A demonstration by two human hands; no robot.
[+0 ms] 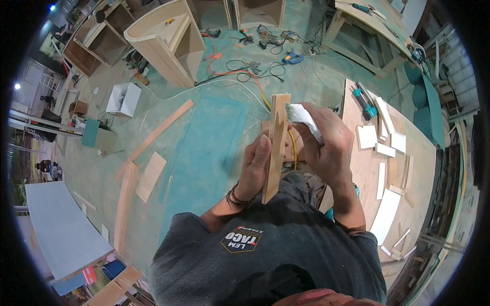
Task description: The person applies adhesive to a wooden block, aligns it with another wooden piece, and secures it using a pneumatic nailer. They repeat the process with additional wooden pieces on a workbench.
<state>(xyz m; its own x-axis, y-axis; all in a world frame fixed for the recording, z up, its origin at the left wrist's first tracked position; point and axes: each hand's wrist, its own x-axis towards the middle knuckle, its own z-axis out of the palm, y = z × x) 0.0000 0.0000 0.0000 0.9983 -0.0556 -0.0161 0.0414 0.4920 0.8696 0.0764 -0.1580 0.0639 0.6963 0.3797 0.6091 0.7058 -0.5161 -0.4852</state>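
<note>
Green floor (pixel 112 173); left hand (pixel 253 166) closed on one board (pixel 277 148), right hand (pixel 333 137) closed on one white wad (pixel 304 117).

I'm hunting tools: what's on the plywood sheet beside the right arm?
A teal power tool, white pieces and wooden strips; the right hand and forearm hide part of its left edge.

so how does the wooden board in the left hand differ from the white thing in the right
The wooden board is light brown; the white thing is mostly white.
The board is long with straight edges, while the white thing looks shorter and rounded.
The board extends past the left hand at both ends; the white thing is partly covered by the right hand.
Both are handheld.
</note>
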